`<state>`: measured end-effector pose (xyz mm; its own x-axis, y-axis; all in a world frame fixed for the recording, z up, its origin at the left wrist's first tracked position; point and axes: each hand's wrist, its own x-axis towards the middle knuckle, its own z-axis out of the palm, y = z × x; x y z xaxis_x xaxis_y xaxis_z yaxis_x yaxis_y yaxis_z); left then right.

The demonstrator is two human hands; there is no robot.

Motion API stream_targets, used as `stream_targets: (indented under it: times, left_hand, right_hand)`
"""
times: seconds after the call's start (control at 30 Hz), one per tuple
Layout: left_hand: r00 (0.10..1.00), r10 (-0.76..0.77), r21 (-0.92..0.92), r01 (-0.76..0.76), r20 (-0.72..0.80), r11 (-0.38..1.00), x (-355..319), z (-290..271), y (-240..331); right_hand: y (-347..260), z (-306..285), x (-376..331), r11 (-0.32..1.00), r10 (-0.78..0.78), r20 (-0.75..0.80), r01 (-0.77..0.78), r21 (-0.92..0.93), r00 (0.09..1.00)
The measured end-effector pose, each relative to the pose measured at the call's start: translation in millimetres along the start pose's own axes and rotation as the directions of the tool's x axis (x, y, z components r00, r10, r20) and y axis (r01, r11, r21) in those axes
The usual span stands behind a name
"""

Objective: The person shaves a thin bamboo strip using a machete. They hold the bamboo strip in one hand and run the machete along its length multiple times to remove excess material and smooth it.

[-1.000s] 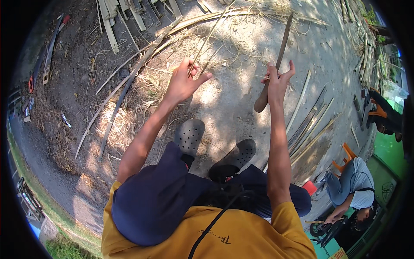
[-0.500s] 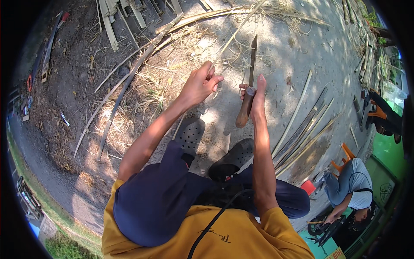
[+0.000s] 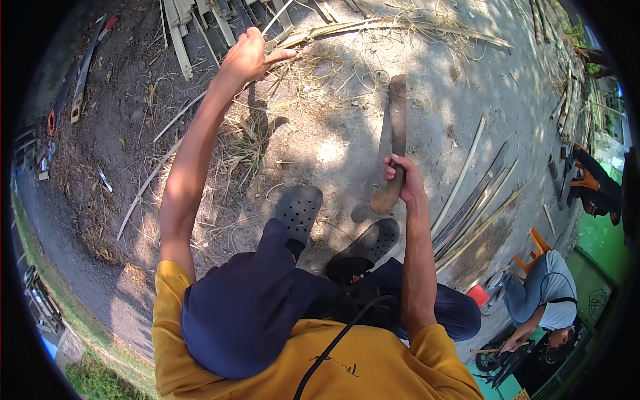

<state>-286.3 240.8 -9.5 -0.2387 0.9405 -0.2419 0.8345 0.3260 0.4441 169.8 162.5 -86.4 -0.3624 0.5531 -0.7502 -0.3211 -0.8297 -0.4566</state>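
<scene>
My right hand [image 3: 408,179] is closed around the wooden handle of a machete [image 3: 397,113]. Its broad, dark blade points away from me above the ground, and the handle's rounded butt comes out below my fingers. Stretched out to the far left, my left hand [image 3: 248,59] has its thumb spread away from the fingers. A thin pale strip [image 3: 277,16] lies right by its fingertips; I cannot see anything gripped. Just beyond that hand are flat split strips [image 3: 179,47] in a pile and a long, bent strip [image 3: 353,27].
Between my shoes [image 3: 299,212] and the pile lie dry shavings [image 3: 243,143]. Long strips [image 3: 477,207] rest on the ground at right. A saw-like tool [image 3: 81,83] lies far left. At lower right a person [image 3: 547,287] sits by an orange chair [image 3: 533,250], holding a stick.
My left hand has swung far and left, its thumb spreading from the pinch on the thin strip. The machete has turned to show its blade's broad side, and my right hand has come slightly nearer.
</scene>
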Motion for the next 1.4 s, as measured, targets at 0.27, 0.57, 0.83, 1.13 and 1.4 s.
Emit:
stream_targets:
  times: [0.27,0.57,0.83,1.13,1.4]
  left_hand:
    - [0.853,0.178,-0.592,0.176,0.491,0.786,-45.8,59.7,1.2]
    - [0.617,0.207,-0.650,0.738,0.759,0.180,-143.1,159.3,21.1]
    - [0.696,0.184,-0.676,0.543,0.694,0.497,-178.2,191.1,40.6]
    - [0.742,0.114,-0.712,0.571,0.660,0.408,-188.6,205.8,43.1]
    - [0.908,0.077,-0.744,0.287,0.412,0.604,-195.7,212.6,35.0]
  right_hand:
    - [11.6,50.0,-59.2,0.758,-0.469,-0.276,0.222,-0.614,0.839]
    - [42.2,56.2,-99.3,0.235,-0.650,-0.027,0.167,-0.958,0.759]
    - [80.6,68.7,-86.1,0.259,-0.415,-0.078,0.035,-0.965,0.907]
    - [74.5,57.9,-62.9,0.142,-0.341,0.001,0.053,-0.989,0.940]
    - [63.8,66.6,-52.6,0.146,-0.243,0.034,0.072,-0.987,0.969]
